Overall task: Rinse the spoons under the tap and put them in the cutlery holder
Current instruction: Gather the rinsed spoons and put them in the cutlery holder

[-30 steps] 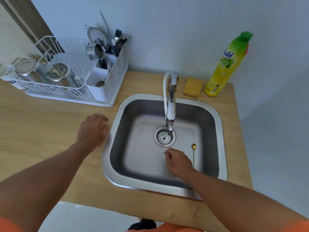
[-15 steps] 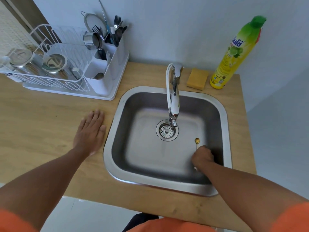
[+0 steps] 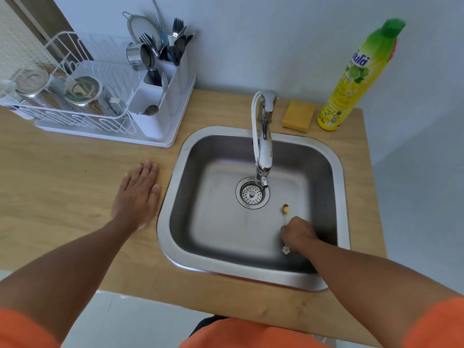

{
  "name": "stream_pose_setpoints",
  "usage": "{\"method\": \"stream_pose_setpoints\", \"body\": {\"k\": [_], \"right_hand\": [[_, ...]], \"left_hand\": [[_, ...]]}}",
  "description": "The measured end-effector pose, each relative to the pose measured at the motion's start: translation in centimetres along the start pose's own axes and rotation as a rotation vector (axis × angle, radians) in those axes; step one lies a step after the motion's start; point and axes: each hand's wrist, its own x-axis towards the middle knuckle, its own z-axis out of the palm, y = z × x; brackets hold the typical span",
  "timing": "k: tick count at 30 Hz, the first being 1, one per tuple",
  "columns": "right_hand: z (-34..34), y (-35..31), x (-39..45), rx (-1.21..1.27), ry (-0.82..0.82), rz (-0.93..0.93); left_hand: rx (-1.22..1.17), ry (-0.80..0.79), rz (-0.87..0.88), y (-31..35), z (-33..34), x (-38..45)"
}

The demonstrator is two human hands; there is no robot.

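R hand point(image 3: 298, 233) closed on gold spoon point(image 3: 285, 209), sink point(image 3: 336, 167) floor

A pale blue-grey wall point(image 3: 276, 33) fills the upper frame. A light wooden countertop point(image 3: 62, 177) spans the middle. Pale floor point(image 3: 421, 209) shows at right; a brown door frame point(image 3: 37, 18) stands upper left.

I am looking down at a small home kitchen. A steel sink point(image 3: 253, 136) with a chrome tap point(image 3: 263, 146) is set into a wooden worktop point(image 3: 62, 177). A white dish rack point(image 3: 82, 116) holds washed metal cups, its cutlery holder point(image 3: 160, 101) stands full, and a sponge point(image 3: 298, 115) lies beside a dish soap bottle point(image 3: 356, 79).
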Motion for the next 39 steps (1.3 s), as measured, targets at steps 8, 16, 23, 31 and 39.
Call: {"method": "stream_pose_setpoints", "body": {"k": [8, 16, 23, 31, 39], "right_hand": [[1.7, -8.4, -3.4, 0.041, 0.018, -0.161], [1.3, -19.0, -7.3, 0.139, 0.116, -0.485], [-3.8, -27.3, -8.7, 0.334, 0.247, -0.642], [-12.1, -34.9, -8.5, 0.367, 0.482, -0.828], [-15.1, -39.4, -7.8, 0.341, 0.545, -0.916]], "left_hand": [[-0.007, -0.003, -0.013, 0.3, -0.3, -0.1], [-0.005, -0.006, -0.029, 0.5, -0.4, 0.0], [0.027, 0.002, -0.027, 0.3, -0.2, 0.1], [0.058, 0.001, -0.017, 0.2, -0.1, 0.2], [0.044, 0.002, -0.019, 0.1, 0.2, 0.3]]}}
